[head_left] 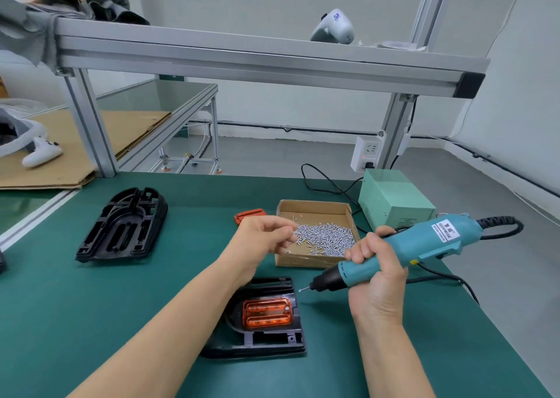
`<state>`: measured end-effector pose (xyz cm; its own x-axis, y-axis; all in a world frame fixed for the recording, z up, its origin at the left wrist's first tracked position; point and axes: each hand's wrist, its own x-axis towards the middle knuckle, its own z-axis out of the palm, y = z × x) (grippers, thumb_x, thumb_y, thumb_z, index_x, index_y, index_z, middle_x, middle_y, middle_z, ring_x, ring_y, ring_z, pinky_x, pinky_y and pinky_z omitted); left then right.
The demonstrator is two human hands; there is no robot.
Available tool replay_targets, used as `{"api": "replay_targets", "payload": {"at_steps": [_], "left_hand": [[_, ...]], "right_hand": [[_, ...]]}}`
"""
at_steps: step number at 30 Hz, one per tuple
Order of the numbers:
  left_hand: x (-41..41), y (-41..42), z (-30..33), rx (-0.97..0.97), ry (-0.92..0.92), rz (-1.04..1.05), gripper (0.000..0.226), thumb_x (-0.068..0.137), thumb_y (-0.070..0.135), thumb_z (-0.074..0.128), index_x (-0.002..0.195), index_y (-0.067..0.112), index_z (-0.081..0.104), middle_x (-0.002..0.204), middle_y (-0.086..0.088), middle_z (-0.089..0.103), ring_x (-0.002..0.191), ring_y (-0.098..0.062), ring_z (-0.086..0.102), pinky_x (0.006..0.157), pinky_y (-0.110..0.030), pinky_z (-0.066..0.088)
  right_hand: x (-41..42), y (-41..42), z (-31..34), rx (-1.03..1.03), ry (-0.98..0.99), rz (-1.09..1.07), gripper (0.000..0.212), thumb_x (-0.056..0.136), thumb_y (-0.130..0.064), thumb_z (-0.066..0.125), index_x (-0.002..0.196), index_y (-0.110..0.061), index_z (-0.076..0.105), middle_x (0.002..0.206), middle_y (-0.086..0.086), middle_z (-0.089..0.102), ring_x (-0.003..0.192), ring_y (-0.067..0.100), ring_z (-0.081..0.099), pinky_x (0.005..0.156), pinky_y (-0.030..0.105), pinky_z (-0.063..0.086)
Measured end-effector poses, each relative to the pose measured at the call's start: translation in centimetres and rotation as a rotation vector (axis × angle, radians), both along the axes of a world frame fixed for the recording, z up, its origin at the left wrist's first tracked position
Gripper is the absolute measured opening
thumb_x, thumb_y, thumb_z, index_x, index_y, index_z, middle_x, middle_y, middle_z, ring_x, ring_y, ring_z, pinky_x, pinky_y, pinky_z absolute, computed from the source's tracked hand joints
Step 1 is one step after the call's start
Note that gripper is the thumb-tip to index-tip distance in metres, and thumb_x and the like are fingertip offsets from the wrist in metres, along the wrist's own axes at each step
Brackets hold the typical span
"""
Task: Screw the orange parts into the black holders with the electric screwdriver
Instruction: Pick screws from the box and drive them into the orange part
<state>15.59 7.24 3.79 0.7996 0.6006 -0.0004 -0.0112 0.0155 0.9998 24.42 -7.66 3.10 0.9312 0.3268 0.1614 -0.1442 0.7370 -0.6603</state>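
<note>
Here right hand (377, 272) fingers clamped on KEENWISE-labelled screwdriver (403, 253); left hand (266, 237) fingers curled, contents unclear

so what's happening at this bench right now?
A person is fastening orange parts into black holders. The right hand grips the electric screwdriver, a screw already on its bit, tip hovering above the near holder, where an orange part sits. The left hand is curled at the screw box, apparently picking screws. Another holder and a loose orange part wait farther back.
</note>
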Motion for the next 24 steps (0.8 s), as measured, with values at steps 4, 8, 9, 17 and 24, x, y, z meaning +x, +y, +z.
{"api": "replay_targets", "payload": {"at_steps": [4, 8, 9, 17, 24], "left_hand": [[-4.5, -1.1, -0.5, -0.248, -0.084, 0.048, 0.010, 0.088, 0.000, 0.060, 0.088, 0.003, 0.070, 0.078, -0.013, 0.071, 0.061, -0.012, 0.062, 0.057, -0.020, 0.052], [-7.2, -2.0, -1.0, -0.357, -0.133, 0.068, 0.011, 0.093, 0.005, 0.054, 0.085, 0.004, 0.062, 0.074, -0.010, 0.067, 0.060, -0.010, 0.058, 0.056, -0.020, 0.052], [-7.6, -2.2, -1.1, -0.372, -0.133, 0.078, 0.011, 0.093, 0.007, 0.053, 0.084, 0.005, 0.060, 0.073, -0.008, 0.065, 0.059, -0.010, 0.056, 0.054, -0.019, 0.051], [-9.1, -4.0, -1.1, -0.694, -0.310, -0.024, 0.005, 0.080, 0.011, 0.061, 0.082, 0.007, 0.060, 0.072, -0.007, 0.058, 0.060, -0.010, 0.053, 0.052, -0.018, 0.050], [-9.4, -4.7, -1.1, -0.873, -0.370, -0.029, 0.007, 0.078, 0.008, 0.062, 0.076, 0.008, 0.069, 0.075, -0.008, 0.061, 0.062, -0.011, 0.055, 0.052, -0.020, 0.053]], "right_hand": [[-0.7, 0.1, 0.4, 0.043, 0.007, 0.062, 0.019, 0.074, -0.004, 0.054, 0.080, -0.022, 0.052, 0.055, -0.007, 0.038, 0.047, 0.009, 0.038, 0.052, 0.021, 0.042], [-1.8, 0.2, 1.6, 0.095, -0.003, 0.116, 0.023, 0.081, -0.003, 0.049, 0.078, -0.025, 0.054, 0.055, -0.009, 0.038, 0.048, 0.008, 0.037, 0.053, 0.020, 0.041], [-2.1, 0.2, 2.2, 0.114, -0.006, 0.129, 0.023, 0.081, -0.004, 0.048, 0.078, -0.026, 0.053, 0.056, -0.009, 0.037, 0.048, 0.007, 0.036, 0.053, 0.020, 0.041], [-4.8, 1.2, 5.7, 0.239, -0.062, 0.199, 0.017, 0.077, -0.007, 0.049, 0.082, -0.023, 0.051, 0.056, -0.010, 0.036, 0.047, 0.007, 0.036, 0.052, 0.020, 0.040], [-6.2, 1.8, 6.3, 0.225, -0.112, 0.207, 0.018, 0.078, -0.005, 0.048, 0.083, -0.023, 0.050, 0.056, -0.009, 0.037, 0.046, 0.007, 0.036, 0.052, 0.020, 0.040]]}}
